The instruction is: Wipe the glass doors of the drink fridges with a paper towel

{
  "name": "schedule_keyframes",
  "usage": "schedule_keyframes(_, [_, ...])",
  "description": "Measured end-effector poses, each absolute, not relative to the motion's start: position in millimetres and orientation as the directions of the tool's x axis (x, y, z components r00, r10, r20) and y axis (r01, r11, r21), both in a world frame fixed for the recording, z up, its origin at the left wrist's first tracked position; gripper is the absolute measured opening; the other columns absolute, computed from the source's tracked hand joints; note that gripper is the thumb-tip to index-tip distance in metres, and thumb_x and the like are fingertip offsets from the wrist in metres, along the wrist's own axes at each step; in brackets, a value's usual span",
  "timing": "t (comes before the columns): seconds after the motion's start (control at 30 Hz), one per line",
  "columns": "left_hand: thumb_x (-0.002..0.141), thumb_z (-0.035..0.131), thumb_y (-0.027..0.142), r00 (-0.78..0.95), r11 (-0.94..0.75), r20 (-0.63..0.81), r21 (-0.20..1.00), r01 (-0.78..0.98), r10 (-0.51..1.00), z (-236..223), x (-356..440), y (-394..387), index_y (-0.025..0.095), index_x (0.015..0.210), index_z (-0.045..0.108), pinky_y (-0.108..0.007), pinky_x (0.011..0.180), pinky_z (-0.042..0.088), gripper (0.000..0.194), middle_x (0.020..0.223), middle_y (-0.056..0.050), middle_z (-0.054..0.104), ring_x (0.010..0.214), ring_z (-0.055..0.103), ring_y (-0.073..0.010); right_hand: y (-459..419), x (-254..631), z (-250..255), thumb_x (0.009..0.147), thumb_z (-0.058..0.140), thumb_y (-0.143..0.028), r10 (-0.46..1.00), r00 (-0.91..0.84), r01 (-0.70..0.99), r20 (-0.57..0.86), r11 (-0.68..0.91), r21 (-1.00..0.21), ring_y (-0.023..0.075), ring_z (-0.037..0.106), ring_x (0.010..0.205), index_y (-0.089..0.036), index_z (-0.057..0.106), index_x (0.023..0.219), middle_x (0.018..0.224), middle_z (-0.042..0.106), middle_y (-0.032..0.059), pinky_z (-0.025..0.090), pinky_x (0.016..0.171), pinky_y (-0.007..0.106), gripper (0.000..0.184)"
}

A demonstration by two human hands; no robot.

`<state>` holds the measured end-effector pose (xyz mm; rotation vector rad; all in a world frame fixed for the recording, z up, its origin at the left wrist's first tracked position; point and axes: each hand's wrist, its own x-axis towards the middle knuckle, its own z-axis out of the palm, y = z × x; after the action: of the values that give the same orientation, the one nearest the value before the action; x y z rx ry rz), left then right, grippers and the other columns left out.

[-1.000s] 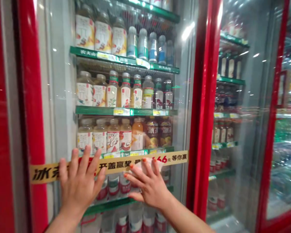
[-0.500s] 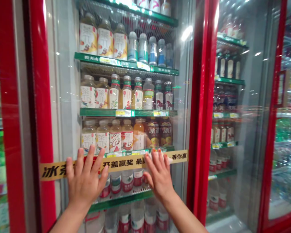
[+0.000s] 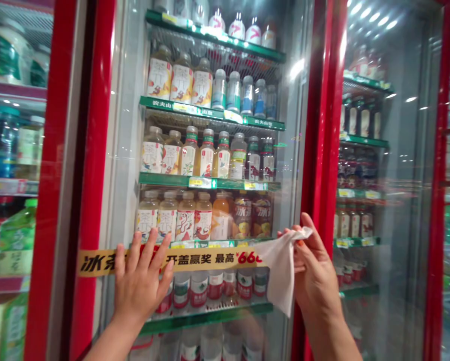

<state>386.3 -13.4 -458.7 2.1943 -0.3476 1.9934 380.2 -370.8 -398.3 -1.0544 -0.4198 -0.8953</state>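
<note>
My left hand (image 3: 140, 281) lies flat with fingers spread over the left part of a tan banner strip (image 3: 191, 259) printed with dark characters, which runs across the glass door (image 3: 290, 165) of a red-framed drinks cooler. At the strip's right end, my right hand (image 3: 315, 265) pinches a white cloth or tissue (image 3: 279, 268) by its upper corner. The cloth hangs down in front of the glass and hides the end of the strip. Behind the door, bottled drinks (image 3: 185, 215) stand in rows.
Green-edged shelves (image 3: 210, 180) hold several rows of bottles inside the cooler. A red door frame (image 3: 322, 150) stands to the right, with another glass-fronted cooler (image 3: 409, 200) beyond it. Along the left edge, more shelves carry green bottles (image 3: 18, 235).
My right hand has come off the strip, moved right and turned, now pinching the white cloth so it hangs. My left hand stays on the strip. The view has shifted slightly.
</note>
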Motion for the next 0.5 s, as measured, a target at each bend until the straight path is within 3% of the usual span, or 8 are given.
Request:
schedule_keyframes(0.03, [0.106, 0.056, 0.054, 0.088, -0.961, 0.994, -0.038, -0.273, -0.064, -458.7, 385.9, -13.3, 0.045, 0.173, 0.027, -0.058, 0.143, 0.000, 0.073, 0.184, 0.006, 0.023, 0.175, 0.010, -0.0252, -376.2, 382.6, -387.2, 0.093, 0.082, -0.052, -0.454, 0.532, 0.832, 0.715, 0.122, -0.541, 0.0235, 0.079, 0.114, -0.035, 0.061, 0.157, 0.135, 0.079, 0.0083, 0.066, 0.096, 0.039, 0.069])
schedule_keyframes(0.1, [0.106, 0.057, 0.053, 0.095, -0.962, 0.994, -0.034, -0.272, -0.062, -458.7, 385.0, -13.3, 0.045, 0.173, 0.027, -0.058, 0.143, -0.001, 0.074, 0.184, 0.006, 0.022, 0.175, 0.010, -0.0254, -381.5, 396.5, -370.9, 0.102, 0.071, -0.044, -0.488, 0.244, 0.895, 0.838, -0.220, -0.388, 0.0227, 0.076, 0.121, -0.035, 0.059, 0.159, 0.140, 0.076, 0.0090, 0.063, 0.104, 0.041, 0.059])
schedule_keyframes(0.17, [0.105, 0.058, 0.052, 0.100, -0.962, 0.993, -0.035, -0.272, -0.064, -458.9, 384.4, -13.4, 0.045, 0.173, 0.026, -0.059, 0.143, 0.000, 0.075, 0.184, 0.005, 0.022, 0.175, 0.010, -0.0268, -375.5, 416.0, -366.1, 0.110, 0.056, -0.034, -0.339, -0.099, 0.805, 0.936, -0.580, -0.125, 0.0221, 0.072, 0.129, -0.035, 0.048, 0.167, 0.145, 0.073, 0.0095, 0.060, 0.108, 0.043, 0.058])
schedule_keyframes(0.2, [0.105, 0.059, 0.050, 0.100, -0.962, 0.993, -0.038, -0.269, -0.067, -459.1, 384.4, -13.4, 0.045, 0.173, 0.026, -0.060, 0.143, 0.000, 0.076, 0.184, 0.004, 0.022, 0.175, 0.011, -0.0277, -368.3, 425.1, -368.5, 0.111, 0.050, -0.030, -0.221, -0.193, 0.736, 0.956, -0.677, -0.008, 0.0221, 0.070, 0.132, -0.037, 0.043, 0.169, 0.147, 0.072, 0.0085, 0.059, 0.110, 0.043, 0.059])
schedule_keyframes(0.27, [0.104, 0.060, 0.047, 0.097, -0.966, 0.993, -0.044, -0.256, -0.071, -459.5, 384.8, -13.2, 0.043, 0.174, 0.026, -0.061, 0.143, 0.002, 0.078, 0.184, 0.003, 0.023, 0.175, 0.012, -0.0288, -350.1, 437.9, -381.1, 0.112, 0.047, -0.032, 0.029, -0.197, 0.640, 0.980, -0.754, 0.151, 0.0246, 0.063, 0.145, -0.038, 0.035, 0.173, 0.156, 0.067, 0.0072, 0.053, 0.119, 0.048, 0.062])
schedule_keyframes(0.4, [0.104, 0.060, 0.037, 0.095, -0.973, 0.992, -0.060, -0.224, -0.083, -460.2, 385.8, -12.1, 0.042, 0.174, 0.025, -0.063, 0.143, 0.004, 0.079, 0.184, 0.002, 0.023, 0.174, 0.012, -0.0293, -332.2, 444.6, -415.2, 0.110, 0.041, -0.062, 0.441, 0.018, 0.481, 0.898, -0.791, 0.379, 0.0337, 0.027, 0.170, -0.021, 0.017, 0.178, 0.179, 0.038, 0.0128, 0.018, 0.140, 0.061, 0.083])
schedule_keyframes(0.47, [0.103, 0.060, 0.034, 0.099, -0.973, 0.992, -0.056, -0.224, -0.080, -460.0, 385.7, -12.0, 0.043, 0.174, 0.024, -0.064, 0.143, 0.005, 0.080, 0.184, 0.002, 0.024, 0.174, 0.013, -0.0301, -341.6, 447.1, -421.7, 0.110, 0.033, -0.067, 0.475, 0.053, 0.442, 0.878, -0.800, 0.406, 0.0345, 0.016, 0.173, -0.023, 0.015, 0.178, 0.183, 0.028, 0.0106, 0.011, 0.140, 0.064, 0.083])
schedule_keyframes(0.5, [0.103, 0.060, 0.034, 0.103, -0.972, 0.992, -0.051, -0.228, -0.076, -459.8, 385.6, -12.1, 0.043, 0.174, 0.024, -0.065, 0.143, 0.004, 0.081, 0.184, 0.002, 0.023, 0.174, 0.013, -0.0305, -348.8, 449.5, -420.8, 0.111, 0.029, -0.065, 0.407, 0.059, 0.441, 0.912, -0.830, 0.342, 0.0350, 0.012, 0.174, -0.029, 0.019, 0.178, 0.185, 0.023, 0.0075, 0.011, 0.140, 0.067, 0.076])
